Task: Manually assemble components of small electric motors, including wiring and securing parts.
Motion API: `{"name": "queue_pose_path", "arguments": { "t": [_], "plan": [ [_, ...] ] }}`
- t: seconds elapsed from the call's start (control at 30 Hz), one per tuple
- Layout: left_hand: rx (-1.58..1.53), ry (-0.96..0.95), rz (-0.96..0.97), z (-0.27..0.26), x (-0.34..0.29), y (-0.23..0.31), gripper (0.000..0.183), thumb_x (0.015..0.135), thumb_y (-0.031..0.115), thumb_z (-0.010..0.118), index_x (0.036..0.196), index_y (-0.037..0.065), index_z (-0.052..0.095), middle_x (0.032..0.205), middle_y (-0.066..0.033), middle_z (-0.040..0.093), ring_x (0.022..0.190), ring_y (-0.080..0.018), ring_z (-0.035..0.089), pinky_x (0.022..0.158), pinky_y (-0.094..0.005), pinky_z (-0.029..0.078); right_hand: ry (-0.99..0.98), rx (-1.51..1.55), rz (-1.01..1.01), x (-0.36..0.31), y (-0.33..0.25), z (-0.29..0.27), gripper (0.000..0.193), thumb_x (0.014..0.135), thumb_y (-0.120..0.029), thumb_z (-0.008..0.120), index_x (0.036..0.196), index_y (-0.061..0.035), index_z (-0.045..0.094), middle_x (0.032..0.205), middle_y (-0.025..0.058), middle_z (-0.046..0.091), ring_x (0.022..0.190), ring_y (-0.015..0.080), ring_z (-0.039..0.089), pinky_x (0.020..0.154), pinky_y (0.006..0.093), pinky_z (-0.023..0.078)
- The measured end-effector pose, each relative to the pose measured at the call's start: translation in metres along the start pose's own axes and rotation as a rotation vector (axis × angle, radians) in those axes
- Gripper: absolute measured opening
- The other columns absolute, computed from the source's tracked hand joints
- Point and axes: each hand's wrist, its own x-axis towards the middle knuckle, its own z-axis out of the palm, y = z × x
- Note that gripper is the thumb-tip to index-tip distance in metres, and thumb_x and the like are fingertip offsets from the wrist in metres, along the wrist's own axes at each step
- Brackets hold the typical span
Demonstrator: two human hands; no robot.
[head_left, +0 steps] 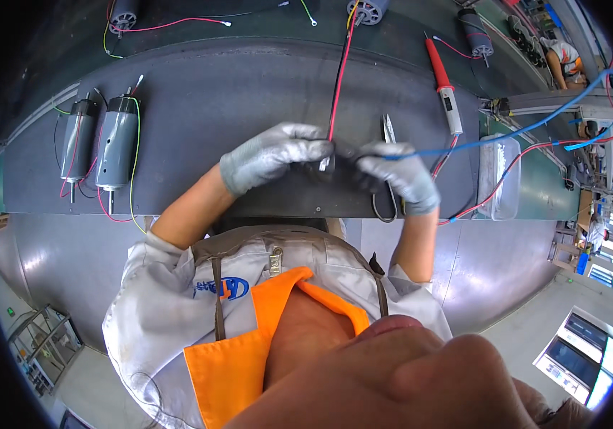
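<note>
Clear plastic tray [501, 179] right of mat, red wire trailing in. Grey-gloved left hand [272, 154] pinching red wire [340, 75]; right hand [401, 175] pinching blue wire [506, 136], ends meeting over dark rubbery mat [213, 100]. Two grey cylindrical motors [102, 146] far left; scissors [389, 136], red probe [443, 86] near right hand. Bare mat between.

head cam | looks steeply down, fisheye | close over workbench [249, 93]

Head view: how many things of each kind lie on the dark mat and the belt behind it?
Grey motors on the mat: 2
Motors on the belt behind: 3
Red probe pen: 1
Tweezers: 1
Clear tray: 1
Total: 8
</note>
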Motion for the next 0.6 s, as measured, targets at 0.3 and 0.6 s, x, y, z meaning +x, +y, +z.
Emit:
{"name": "queue_pose_path", "arguments": {
  "t": [0.3,0.6],
  "plan": [
    [-0.097,0.273,0.204,0.043,0.014,0.037,0.041,0.1,0.028,0.063,0.125,-0.005,0.063,0.097,-0.009,0.071,0.09,-0.0174,0.07,0.084,-0.0307,0.056,0.382,0.156,-0.684,-0.04,0.024,0.043,0.044,0.094,-0.013,0.068,0.13,0.0111,0.059,0.118,0.0192,0.069,0.089,0.0182,0.068,0.08,0.0285,0.053],
    [-0.161,0.298,0.235,0.06,0.017,0.023,0.031,0.1,0.02,0.063,0.12,-0.002,0.066,0.1,-0.0076,0.073,0.089,-0.0131,0.07,0.082,-0.0258,0.056,0.269,0.39,-0.72,-0.024,0.007,0.067,0.067,0.093,-0.02,0.065,0.146,0.0124,0.039,0.078,0.0156,0.069,0.067,0.0189,0.066,0.066,0.0297,0.053]
  ]
}}
